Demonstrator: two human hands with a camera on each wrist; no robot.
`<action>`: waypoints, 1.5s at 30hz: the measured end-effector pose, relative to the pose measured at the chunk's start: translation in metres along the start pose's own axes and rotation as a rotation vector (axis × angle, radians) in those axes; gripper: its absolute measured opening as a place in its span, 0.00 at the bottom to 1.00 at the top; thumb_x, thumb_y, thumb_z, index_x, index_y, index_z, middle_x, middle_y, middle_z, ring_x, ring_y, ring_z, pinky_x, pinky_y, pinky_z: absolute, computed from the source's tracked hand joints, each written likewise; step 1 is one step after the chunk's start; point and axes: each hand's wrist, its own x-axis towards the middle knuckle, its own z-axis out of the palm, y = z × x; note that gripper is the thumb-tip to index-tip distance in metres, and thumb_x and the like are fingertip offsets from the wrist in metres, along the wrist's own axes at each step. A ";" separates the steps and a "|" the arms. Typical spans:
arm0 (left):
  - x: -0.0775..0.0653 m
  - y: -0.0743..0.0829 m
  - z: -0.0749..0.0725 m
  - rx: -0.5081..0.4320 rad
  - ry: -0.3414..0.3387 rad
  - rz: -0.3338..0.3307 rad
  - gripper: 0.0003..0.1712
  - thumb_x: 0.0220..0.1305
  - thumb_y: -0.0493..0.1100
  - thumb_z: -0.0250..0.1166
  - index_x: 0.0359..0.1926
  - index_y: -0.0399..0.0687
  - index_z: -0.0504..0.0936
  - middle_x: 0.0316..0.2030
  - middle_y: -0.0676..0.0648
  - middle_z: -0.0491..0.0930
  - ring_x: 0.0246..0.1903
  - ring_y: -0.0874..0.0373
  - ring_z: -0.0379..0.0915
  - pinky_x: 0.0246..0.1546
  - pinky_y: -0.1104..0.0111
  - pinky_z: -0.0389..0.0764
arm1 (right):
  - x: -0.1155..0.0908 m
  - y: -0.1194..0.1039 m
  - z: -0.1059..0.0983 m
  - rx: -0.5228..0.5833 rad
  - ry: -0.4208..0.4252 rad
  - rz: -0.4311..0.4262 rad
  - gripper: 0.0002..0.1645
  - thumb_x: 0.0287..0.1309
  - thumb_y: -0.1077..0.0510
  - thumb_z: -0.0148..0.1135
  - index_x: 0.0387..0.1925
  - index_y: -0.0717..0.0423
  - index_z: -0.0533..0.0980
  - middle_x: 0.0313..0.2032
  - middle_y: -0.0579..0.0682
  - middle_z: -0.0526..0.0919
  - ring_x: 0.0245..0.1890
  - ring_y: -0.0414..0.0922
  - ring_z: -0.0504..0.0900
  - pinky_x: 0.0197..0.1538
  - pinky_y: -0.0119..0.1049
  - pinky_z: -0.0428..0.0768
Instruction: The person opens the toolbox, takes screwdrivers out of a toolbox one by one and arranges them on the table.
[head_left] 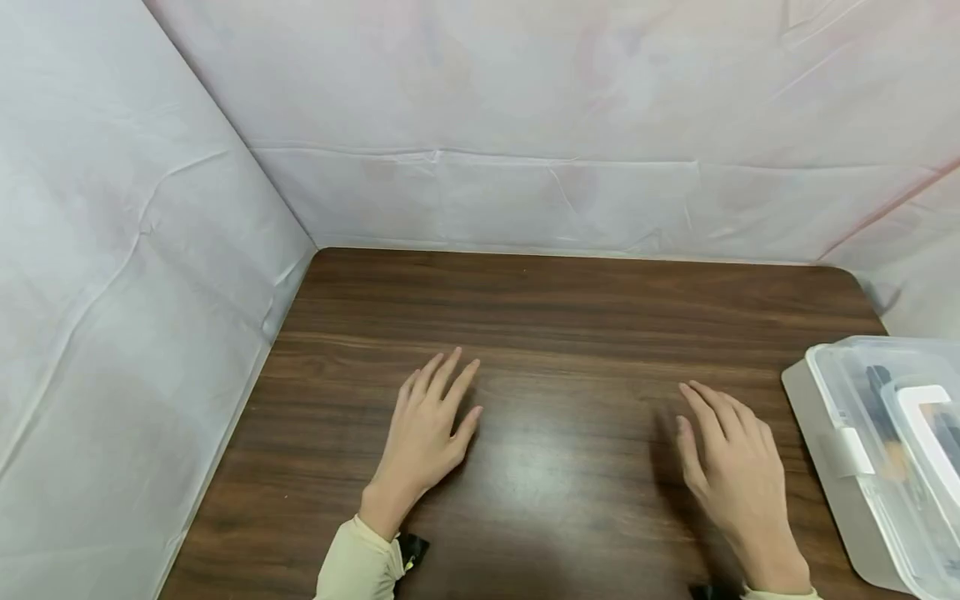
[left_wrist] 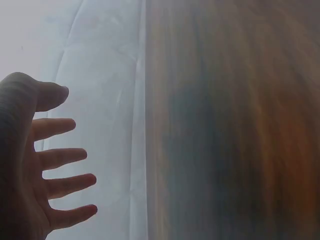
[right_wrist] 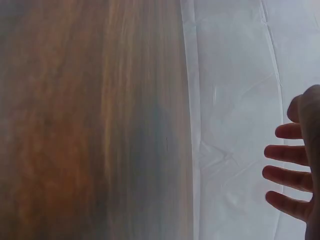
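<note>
My left hand (head_left: 426, 429) is over the left half of the dark brown wooden table (head_left: 555, 333), palm down with its fingers spread and nothing in it. On the right side my right hand (head_left: 735, 467) hovers above the tabletop, its shadow falling to the left. Its fingers are loosely extended and hold nothing. In the left wrist view the left hand (left_wrist: 35, 165) shows straight, separated fingers. The right wrist view has the fingers of the right hand (right_wrist: 295, 175) likewise apart. Beside the right hand stands a white plastic storage box (head_left: 832, 450) with a clear lid.
Through the box's translucent lid (head_left: 855, 367) several items show indistinctly. A white latch (head_left: 852, 452) sits on its near side. White sheeting (head_left: 480, 200) walls the table at the back, and more white sheeting (head_left: 112, 292) hangs along the left edge.
</note>
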 end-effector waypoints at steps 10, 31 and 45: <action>0.038 0.045 0.023 -0.158 0.020 0.143 0.30 0.76 0.53 0.59 0.75 0.55 0.72 0.69 0.50 0.77 0.68 0.49 0.74 0.69 0.49 0.74 | -0.011 0.006 -0.010 -0.040 0.303 0.088 0.25 0.72 0.50 0.53 0.50 0.67 0.84 0.48 0.65 0.88 0.49 0.68 0.79 0.50 0.62 0.68; 0.114 0.144 0.070 -0.283 -0.108 0.249 0.28 0.80 0.58 0.50 0.75 0.61 0.70 0.68 0.56 0.77 0.65 0.58 0.76 0.62 0.62 0.80 | -0.038 0.015 -0.040 -0.220 0.725 0.320 0.18 0.58 0.60 0.56 0.41 0.71 0.82 0.49 0.65 0.87 0.57 0.67 0.77 0.71 0.61 0.65; 0.146 0.214 0.084 -0.316 -0.300 0.292 0.32 0.81 0.66 0.43 0.80 0.72 0.60 0.76 0.63 0.65 0.73 0.62 0.64 0.66 0.65 0.75 | -0.062 0.011 -0.061 -0.253 0.606 0.649 0.24 0.62 0.58 0.54 0.56 0.63 0.81 0.58 0.66 0.83 0.64 0.65 0.78 0.73 0.48 0.72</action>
